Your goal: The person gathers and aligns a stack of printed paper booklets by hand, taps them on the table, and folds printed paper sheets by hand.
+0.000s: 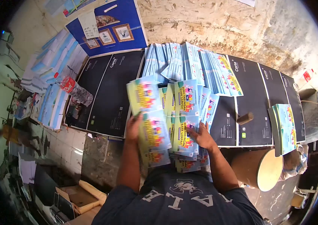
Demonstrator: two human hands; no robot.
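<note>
Head view shows a long strip of yellow-green and light-blue printed paper covers (pixel 154 129) in the left hand (pixel 133 129), whose fingers grasp it along its left edge. The strip stands tilted, its upper part leaning left, with two full covers end to end and more printed paper below, close to the person's dark shirt (pixel 181 197).

Just right of it, partly overlapped by it, lies a layered pile of matching covers (pixel 186 99), lettered "Buku Tabungan Bank Sampah". The right hand (pixel 203 137) touches this pile at its right side, thumb over the printed face; whether its fingers close underneath, I cannot tell.

Beyond both hands, fanned rows of thin blue-and-white paper booklets (pixel 194 67) overlap like shingles, their edges making fine parallel ridges. They rest on a worktop of smooth black panels with white borders (pixel 117 90), some marked "Carta". To the right sit a short, brown, roughly cylindrical block (pixel 245 119) and a neat thick stack of similar covers (pixel 287 127) at the near edge. A clear plastic bottle with a red label (pixel 74 90) lies tilted at the left end. Behind rises a stained, flaking plaster wall (pixel 204 22).
</note>
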